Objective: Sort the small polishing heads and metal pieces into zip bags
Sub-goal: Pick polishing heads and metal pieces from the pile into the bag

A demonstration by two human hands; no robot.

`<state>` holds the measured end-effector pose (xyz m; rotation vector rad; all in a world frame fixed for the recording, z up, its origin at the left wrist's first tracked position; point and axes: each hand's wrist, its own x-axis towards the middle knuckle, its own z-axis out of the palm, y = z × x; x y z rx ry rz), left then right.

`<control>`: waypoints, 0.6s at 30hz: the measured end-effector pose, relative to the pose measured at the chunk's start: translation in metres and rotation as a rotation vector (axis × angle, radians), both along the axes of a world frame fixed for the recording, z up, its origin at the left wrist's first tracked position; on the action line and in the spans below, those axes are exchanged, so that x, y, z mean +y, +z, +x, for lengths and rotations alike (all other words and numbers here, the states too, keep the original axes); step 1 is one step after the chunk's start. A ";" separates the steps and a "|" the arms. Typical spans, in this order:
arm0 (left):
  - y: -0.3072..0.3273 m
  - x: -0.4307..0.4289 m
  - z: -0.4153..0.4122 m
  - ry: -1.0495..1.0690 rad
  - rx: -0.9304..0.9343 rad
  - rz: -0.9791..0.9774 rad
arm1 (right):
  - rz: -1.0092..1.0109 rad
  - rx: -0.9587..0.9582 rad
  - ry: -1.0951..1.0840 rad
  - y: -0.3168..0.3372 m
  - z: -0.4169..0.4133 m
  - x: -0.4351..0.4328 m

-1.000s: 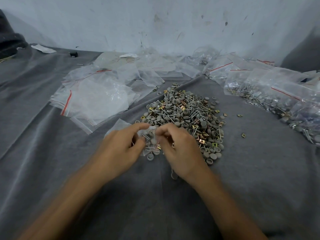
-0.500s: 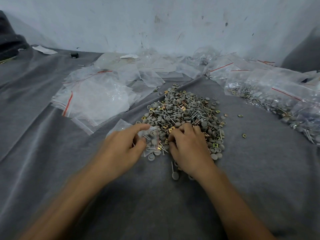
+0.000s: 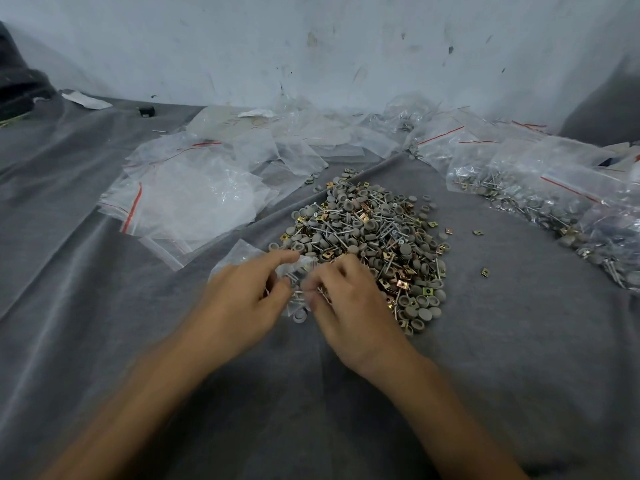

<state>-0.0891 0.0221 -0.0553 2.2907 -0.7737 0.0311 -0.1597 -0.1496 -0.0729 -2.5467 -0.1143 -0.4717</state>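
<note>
A heap of grey polishing heads, thin metal pins and brass square clips (image 3: 374, 244) lies on the grey cloth (image 3: 502, 341) in the middle. At its near left edge my left hand (image 3: 239, 299) pinches a small clear zip bag (image 3: 239, 252) at its mouth. My right hand (image 3: 349, 306) is pressed against the bag's mouth, fingers curled and pinching thin metal pins; it is blurred. One grey head (image 3: 299, 317) lies just below the bag.
Empty zip bags with red strips (image 3: 187, 199) are piled at the left and back. Filled bags (image 3: 561, 202) lie along the right. A few loose brass clips (image 3: 485, 271) sit right of the heap. A wall stands behind.
My right hand drew back from the heap to the bag's mouth, bringing metal pins with it. The loose pin-and-head piece near my right wrist is gone from view. My left hand stayed put.
</note>
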 end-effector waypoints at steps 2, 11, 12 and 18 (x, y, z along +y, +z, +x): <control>0.001 -0.001 -0.001 -0.010 0.005 0.005 | -0.064 -0.040 -0.020 -0.002 0.001 0.007; -0.001 0.001 0.001 -0.013 0.023 -0.032 | 0.008 -0.063 0.021 -0.001 0.005 0.010; -0.001 0.001 0.001 -0.008 0.013 -0.034 | 0.061 -0.063 0.031 0.000 0.005 0.007; -0.001 0.003 0.003 0.024 -0.016 -0.007 | 0.012 0.035 -0.124 0.006 0.001 -0.029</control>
